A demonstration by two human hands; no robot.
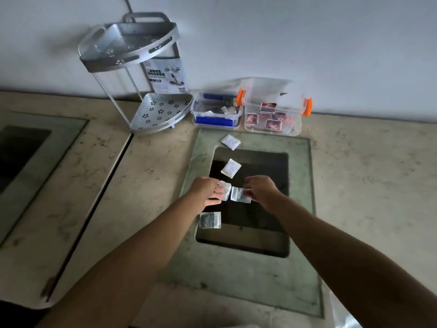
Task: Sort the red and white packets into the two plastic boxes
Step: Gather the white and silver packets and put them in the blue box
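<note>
Over the glass panel my left hand has its fingers closed on a white packet. Just to its right, my right hand pinches another white packet. Three more white packets lie loose on the glass: one near the far edge, one in the middle, one close to my left forearm. At the back stand two clear plastic boxes: the blue-clipped box holds white packets, the orange-clipped box holds several red packets.
A two-tier metal corner rack with a label card stands at the back left, beside the blue-clipped box. The glass panel is set into a marble counter over a dark opening. A wall runs behind the boxes.
</note>
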